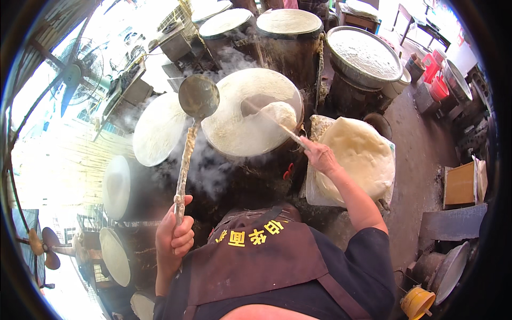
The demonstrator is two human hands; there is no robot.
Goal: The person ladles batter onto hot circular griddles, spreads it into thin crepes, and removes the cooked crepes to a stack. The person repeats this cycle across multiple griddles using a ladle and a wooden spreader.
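My left hand (176, 237) is closed round the crusted handle of a ladle (199, 97), which stands up with its dark round bowl at the top. In my right hand (320, 156) is a thin pale stick (294, 135), stretched over a steaming round pan (302, 109). At the stick's far end sits a whitish, doughy lump (280, 113); the tool's head is hidden in it. Pale batter (237, 130) coats much of the pan, with a grey-brown patch beside the lump. Right of the pan, near my right forearm, a thick pale slab of dough (356, 160) rests on a whitish square base.
Other drum-like stoves with pale round tops stand around, including one (288, 22) behind the pan and a pale disc (159, 129) to its left. A wide metal basin (364, 57) holds white, powdery-looking stuff. Farther right are red buckets (439, 88); a fan (72, 76) stands left.
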